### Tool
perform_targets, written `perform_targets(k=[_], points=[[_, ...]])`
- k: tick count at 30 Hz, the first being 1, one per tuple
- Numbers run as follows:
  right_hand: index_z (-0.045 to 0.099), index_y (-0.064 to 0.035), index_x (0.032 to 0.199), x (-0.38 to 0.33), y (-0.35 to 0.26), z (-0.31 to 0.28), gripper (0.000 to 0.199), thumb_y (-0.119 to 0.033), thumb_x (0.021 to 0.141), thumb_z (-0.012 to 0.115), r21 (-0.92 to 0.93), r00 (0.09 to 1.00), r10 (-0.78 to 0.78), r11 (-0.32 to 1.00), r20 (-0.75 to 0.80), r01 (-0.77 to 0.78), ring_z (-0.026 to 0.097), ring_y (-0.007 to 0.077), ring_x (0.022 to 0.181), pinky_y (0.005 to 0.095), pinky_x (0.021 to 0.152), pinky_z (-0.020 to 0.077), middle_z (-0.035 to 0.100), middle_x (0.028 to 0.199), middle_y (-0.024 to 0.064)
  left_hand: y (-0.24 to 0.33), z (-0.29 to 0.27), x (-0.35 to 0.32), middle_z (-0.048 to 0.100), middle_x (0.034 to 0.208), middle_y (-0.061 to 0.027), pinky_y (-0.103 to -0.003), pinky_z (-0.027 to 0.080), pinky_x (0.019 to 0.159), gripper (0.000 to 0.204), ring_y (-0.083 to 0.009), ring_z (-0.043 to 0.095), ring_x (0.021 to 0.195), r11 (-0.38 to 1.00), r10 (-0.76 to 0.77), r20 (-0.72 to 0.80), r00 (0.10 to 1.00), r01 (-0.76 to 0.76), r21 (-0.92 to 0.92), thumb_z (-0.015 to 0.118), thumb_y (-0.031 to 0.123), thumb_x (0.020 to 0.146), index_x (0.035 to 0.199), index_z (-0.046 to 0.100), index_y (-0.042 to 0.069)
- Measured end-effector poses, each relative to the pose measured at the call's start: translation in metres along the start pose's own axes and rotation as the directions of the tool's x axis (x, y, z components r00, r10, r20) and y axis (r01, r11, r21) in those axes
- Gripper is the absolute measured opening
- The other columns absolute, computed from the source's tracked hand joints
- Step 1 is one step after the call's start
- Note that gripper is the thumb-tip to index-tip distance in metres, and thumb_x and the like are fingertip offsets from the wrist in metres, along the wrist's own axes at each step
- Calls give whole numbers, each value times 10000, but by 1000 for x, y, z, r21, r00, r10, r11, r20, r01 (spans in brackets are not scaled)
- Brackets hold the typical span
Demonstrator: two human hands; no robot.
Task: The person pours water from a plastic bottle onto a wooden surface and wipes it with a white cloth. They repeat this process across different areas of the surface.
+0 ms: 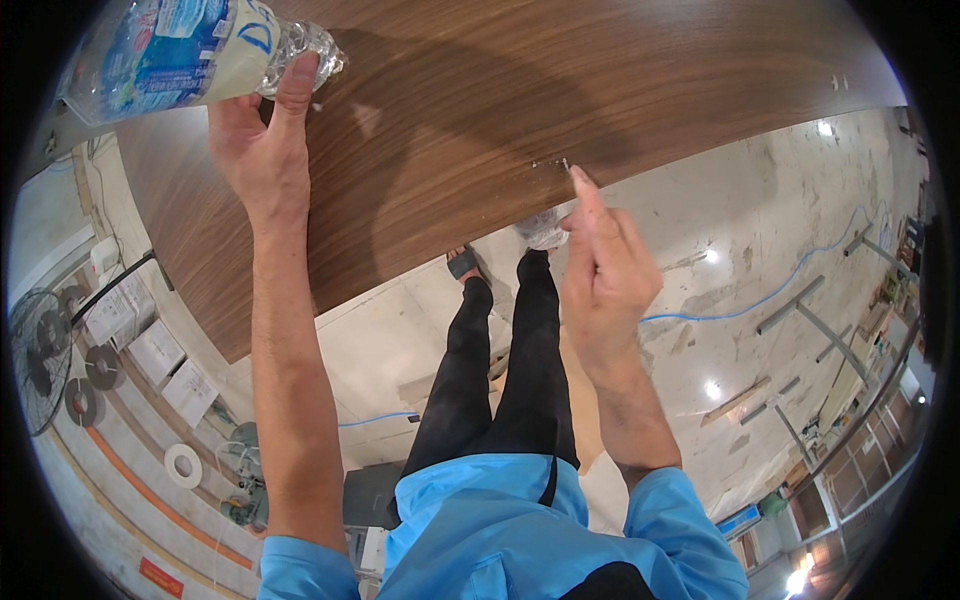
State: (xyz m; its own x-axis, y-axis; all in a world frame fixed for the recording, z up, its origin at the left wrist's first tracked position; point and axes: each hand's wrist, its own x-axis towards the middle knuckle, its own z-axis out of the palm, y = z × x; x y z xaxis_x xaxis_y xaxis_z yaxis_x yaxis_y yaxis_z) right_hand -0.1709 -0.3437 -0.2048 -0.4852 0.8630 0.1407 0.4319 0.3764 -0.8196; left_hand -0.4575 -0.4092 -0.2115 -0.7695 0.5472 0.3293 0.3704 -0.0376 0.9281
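- I have two hands in my view, both bare, one on each side of the table [450,110].
- My left hand [262,165] is closed part-way around one clear plastic bottle [165,65], thumb pressed near its neck, the other fingers partly hidden beneath it.
- That one bottle lies tipped on its side over the upper left of the table, neck pointing right; I can't tell whether it touches the wood. It wears one blue label [155,75] and one cream strip [240,50] with blue handwriting.
- My right hand [612,270] is mostly curled at the table's near edge, index finger reaching forward; I can't tell whether its fingertips pinch anything.
- Several pale specks [545,163] lie on the wood just beside that fingertip, too small for me to count.
- One clear plastic thing [543,232] shows below the edge, beside the right hand; whether it is held I can't tell.
- Further off, I count one fan [40,350] and one white ring [183,466], both at the left.
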Motion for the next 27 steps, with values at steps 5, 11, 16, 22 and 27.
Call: perform_targets(k=[5,11,16,22,27], points=[[694,-43,1346,-1,0,0,464,118,920,609,-35,992,-96,994,77,99,655,160,720,272,648,506,673,826,116,0,2,-1,661,1289,-89,-322,454,1046,505,-170,610,1178,1000,11,-19,1000,-11,-16,833,178,918,1325,598,-5],[685,-76,1365,5,2,1,457,63,933,639,-16,988,-150,988,30,151,602,180,643,295,582,482,653,826,105,2,2,-1,668,1269,-85,-315,459,1028,506,-159,611,1154,999,-35,-32,999,35,-6,841,188,912,1313,606,-10],[604,-22,1434,14,2,-9,378,-99,1064,576,311,966,216,917,138,-250,580,95,547,218,513,448,708,830,76,2,3,-1,672,1261,-81,-314,457,1025,514,-159,615,1145,1000,5,-41,999,-5,-5,846,194,908,1315,606,-10],[520,18,1397,14,6,-13,352,-171,1101,529,613,907,342,670,245,-419,670,109,604,208,522,497,729,889,137,6,5,0,675,1259,-83,-313,456,1023,523,-161,615,1154,1000,14,-23,1000,-15,-25,852,222,903,1307,610,-4],[442,9,1441,14,10,-11,385,-154,1101,517,553,903,392,720,175,-419,721,156,657,233,544,546,727,914,168,3,4,-1,687,1223,-71,-307,459,1007,498,-153,620,1121,1000,19,-30,999,-18,20,846,248,910,1285,621,10]])
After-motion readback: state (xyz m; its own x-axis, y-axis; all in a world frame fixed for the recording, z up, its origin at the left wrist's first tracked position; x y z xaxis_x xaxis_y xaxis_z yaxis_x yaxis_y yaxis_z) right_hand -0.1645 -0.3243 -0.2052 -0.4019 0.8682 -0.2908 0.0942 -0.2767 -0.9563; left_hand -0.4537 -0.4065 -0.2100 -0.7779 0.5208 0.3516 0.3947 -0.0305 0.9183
